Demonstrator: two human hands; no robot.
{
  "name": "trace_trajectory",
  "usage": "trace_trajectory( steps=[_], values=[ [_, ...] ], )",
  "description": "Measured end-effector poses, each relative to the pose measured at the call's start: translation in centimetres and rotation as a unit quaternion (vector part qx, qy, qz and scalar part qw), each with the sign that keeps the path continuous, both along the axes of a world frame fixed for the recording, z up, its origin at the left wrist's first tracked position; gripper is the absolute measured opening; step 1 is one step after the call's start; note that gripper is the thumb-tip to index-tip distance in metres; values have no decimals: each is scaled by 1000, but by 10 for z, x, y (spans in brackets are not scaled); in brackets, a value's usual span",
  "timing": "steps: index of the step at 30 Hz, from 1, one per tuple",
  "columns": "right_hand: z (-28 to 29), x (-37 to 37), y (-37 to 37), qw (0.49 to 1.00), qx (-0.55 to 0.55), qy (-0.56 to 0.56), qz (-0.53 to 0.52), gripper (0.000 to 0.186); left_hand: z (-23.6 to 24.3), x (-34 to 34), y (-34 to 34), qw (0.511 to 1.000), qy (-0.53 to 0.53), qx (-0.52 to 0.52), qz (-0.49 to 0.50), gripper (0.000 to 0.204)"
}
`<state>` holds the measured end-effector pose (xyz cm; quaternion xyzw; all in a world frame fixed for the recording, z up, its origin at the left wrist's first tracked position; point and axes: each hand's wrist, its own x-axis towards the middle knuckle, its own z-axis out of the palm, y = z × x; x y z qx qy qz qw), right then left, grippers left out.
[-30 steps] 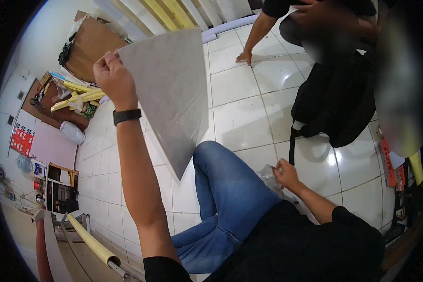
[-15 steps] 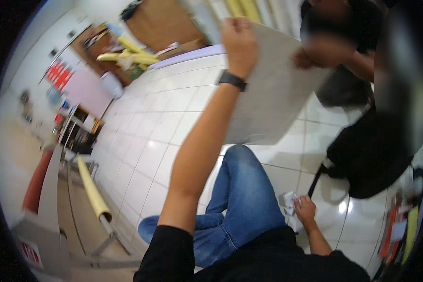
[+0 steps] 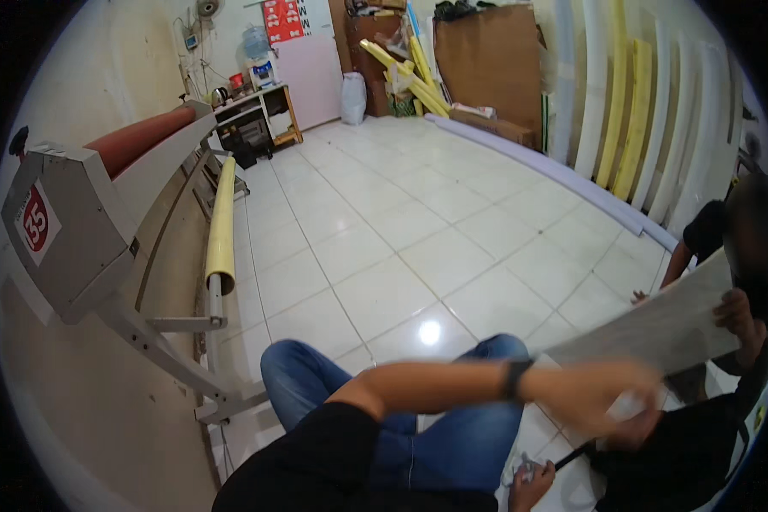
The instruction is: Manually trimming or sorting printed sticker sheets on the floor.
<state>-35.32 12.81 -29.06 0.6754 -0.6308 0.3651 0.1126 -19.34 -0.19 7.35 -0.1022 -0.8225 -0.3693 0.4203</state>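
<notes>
My left hand (image 3: 593, 397), with a black band at the wrist, reaches across my lap to the right. Its fingers are smeared by motion, with a pale patch beside them that I cannot make out. Low on the right, my right hand (image 3: 531, 489) is closed on a crumpled white piece (image 3: 520, 467), paper or plastic. A large grey sheet (image 3: 648, 334) lies beyond my left hand, and a co-worker's hand (image 3: 740, 320) grips its right part. Just below my left hand is a black bag (image 3: 674, 465) with a dark strap.
On the left stands a grey roller machine (image 3: 68, 226) with a red roller, and a yellow roll (image 3: 222, 222) beneath it. Tall white and yellow rolls (image 3: 610, 111) lean on the far wall, behind a long lilac roll (image 3: 538, 171) on the tiled floor (image 3: 384, 230).
My left hand has let go of the grey sheet and swung down to the right. The sheet has moved right with the co-worker. My view has turned left.
</notes>
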Motion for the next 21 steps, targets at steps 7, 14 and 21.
trace_trajectory(
  steps=[7, 14, 21],
  values=[
    [-76, -7, -35, 904, 200, -377, 26, 23, -41, 145, 121, 927, -214, 206, -230, 41],
    [53, 81, -90, 886, 202, -405, 98, 21, -133, 169, 114, 993, 65, 89, -39, 49],
    [145, 163, -164, 672, 211, -663, 252, 25, -166, 212, 99, 992, 100, 73, -35, 49]
  ],
)
